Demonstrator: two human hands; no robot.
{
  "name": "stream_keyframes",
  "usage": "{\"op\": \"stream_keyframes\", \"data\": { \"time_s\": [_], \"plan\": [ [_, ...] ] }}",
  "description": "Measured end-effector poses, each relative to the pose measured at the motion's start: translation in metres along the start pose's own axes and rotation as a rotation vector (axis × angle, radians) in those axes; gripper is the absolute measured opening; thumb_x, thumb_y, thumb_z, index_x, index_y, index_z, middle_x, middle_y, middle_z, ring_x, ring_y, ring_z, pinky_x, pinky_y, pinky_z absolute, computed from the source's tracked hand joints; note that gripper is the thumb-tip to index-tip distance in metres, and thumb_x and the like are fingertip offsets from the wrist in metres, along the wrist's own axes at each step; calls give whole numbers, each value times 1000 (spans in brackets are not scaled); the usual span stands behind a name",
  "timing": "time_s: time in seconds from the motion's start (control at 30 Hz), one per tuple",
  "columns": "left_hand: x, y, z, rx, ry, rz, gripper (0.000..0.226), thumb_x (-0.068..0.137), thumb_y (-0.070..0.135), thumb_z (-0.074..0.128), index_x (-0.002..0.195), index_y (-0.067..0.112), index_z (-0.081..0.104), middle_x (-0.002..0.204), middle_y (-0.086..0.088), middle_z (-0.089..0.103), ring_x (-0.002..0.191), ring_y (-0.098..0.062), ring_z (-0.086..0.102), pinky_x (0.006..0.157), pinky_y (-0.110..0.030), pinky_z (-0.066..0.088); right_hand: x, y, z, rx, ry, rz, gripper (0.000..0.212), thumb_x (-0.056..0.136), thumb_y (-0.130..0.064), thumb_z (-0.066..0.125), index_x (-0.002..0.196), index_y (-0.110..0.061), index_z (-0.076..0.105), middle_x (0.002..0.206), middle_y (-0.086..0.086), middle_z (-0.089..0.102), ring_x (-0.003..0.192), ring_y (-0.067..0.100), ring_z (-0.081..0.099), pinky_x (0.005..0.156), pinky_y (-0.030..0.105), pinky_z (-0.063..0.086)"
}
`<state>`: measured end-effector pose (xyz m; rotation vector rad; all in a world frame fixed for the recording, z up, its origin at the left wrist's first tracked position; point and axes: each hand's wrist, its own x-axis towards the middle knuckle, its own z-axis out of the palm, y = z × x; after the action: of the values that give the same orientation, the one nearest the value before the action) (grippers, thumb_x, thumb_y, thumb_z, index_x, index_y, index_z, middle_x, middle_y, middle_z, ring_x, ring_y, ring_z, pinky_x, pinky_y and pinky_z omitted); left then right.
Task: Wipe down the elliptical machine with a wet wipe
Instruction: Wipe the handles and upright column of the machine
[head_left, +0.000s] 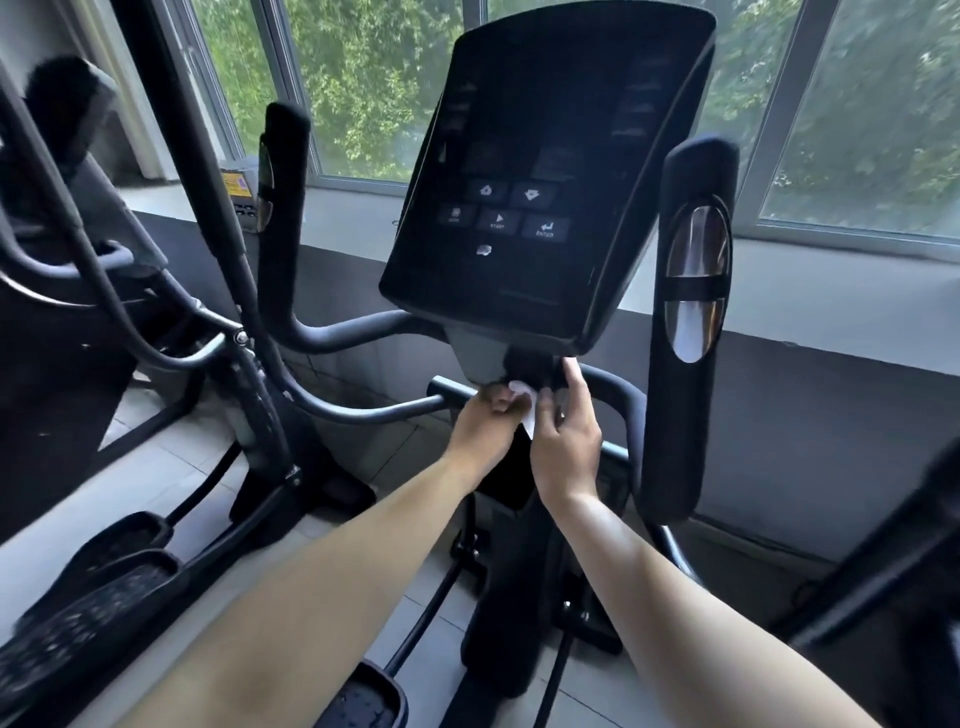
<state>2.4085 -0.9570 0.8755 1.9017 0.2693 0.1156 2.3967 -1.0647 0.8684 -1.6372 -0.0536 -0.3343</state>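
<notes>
Head view: the left hand (480, 423) and the right hand (566, 441) met just below the console (545, 171) of the elliptical machine (506, 571). Both hands pinched a white wet wipe (523, 399) between them, close against the dark neck under the console. The right index finger pointed up toward the console's lower edge. A handgrip (696, 291) with metal sensor plates stood just to the right.

Both forearms (322, 597) are bare up to the picture's edge; left hand (480, 431) and right hand (566, 449) bare too.
</notes>
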Motion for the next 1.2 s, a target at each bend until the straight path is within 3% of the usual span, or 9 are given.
{"op": "stream_keyframes", "data": {
  "time_s": [0.07, 0.17, 0.27, 0.4, 0.6, 0.73, 0.87, 1.07, 1.2],
  "plan": [
    [-1, -4, -8, -35, -42, 24, 38, 85, 59, 59, 104, 28, 68, 101, 6, 75, 103, -16, 70, 101, -48, 52, -3, -1, -1, -9, 15, -35, 44, 104, -27, 55, 147, -35, 50, 144, -23, 55, 127, -17, 47, 106, 9, 35],
    [-15, 4, -23, -117, -100, 74, 29, 98, 41, 56, 110, 18, 68, 106, 1, 76, 103, -13, 72, 103, -42, 53, -9, -8, 0, -36, 35, -60, 46, 101, -34, 63, 144, -23, 53, 140, -12, 56, 129, 0, 50, 111, 21, 39],
    [-37, 14, -39, -219, -168, 126, 30, 108, 26, 43, 114, 10, 68, 109, -4, 77, 105, -17, 72, 96, -34, 55, -20, -17, 1, -15, -9, -32, 52, 95, -40, 69, 141, -25, 52, 135, -8, 56, 125, 3, 51, 105, 18, 39],
    [-58, 18, -59, -238, -191, 166, 29, 106, 29, 48, 102, 16, 73, 106, -11, 75, 107, -31, 70, 100, -47, 53, -42, -35, 4, -25, -197, -28, 31, 95, -44, 68, 122, -31, 63, 111, -11, 68, 98, 6, 66, 85, 21, 50],
    [-79, 17, -85, -211, -85, 177, 28, 97, 34, 58, 75, 18, 65, 78, 3, 68, 77, -14, 63, 82, -35, 50, -59, -56, 13, 8, -145, -21, 13, 101, -21, 61, 99, -23, 73, 90, -6, 74, 85, 11, 69, 79, 32, 55],
    [-82, 14, -98, -393, 25, 119, 20, 94, 33, 67, 104, 17, 73, 95, 9, 73, 84, -8, 68, 82, -29, 55, -66, -71, 9, 59, -94, 85, 19, 103, -17, 54, 99, -20, 72, 89, -5, 72, 80, 9, 63, 71, 23, 51],
    [-89, 20, -103, -538, -36, 78, 15, 93, 25, 65, 86, 12, 69, 79, -2, 66, 80, -21, 63, 74, -35, 50, -71, -79, 5, 12, -75, 96, 18, 104, -21, 52, 99, -17, 69, 91, -4, 69, 82, 9, 60, 70, 21, 45],
    [-92, 19, -111, -587, -49, 38, 23, 93, 33, 69, 93, 10, 68, 91, -8, 69, 86, -25, 67, 78, -40, 54, -70, -85, -1, -67, -54, 78, 19, 103, -30, 59, 94, -15, 64, 79, -1, 63, 69, 11, 53, 58, 16, 43],
    [-90, 17, -117, -629, -48, 40, 21, 100, 33, 65, 101, 12, 64, 103, -7, 72, 95, -23, 70, 87, -41, 56, -72, -84, 0, -87, -116, 85, 11, 102, -26, 59, 100, -20, 68, 86, 1, 71, 75, 16, 65, 65, 23, 47]
  ]
}}
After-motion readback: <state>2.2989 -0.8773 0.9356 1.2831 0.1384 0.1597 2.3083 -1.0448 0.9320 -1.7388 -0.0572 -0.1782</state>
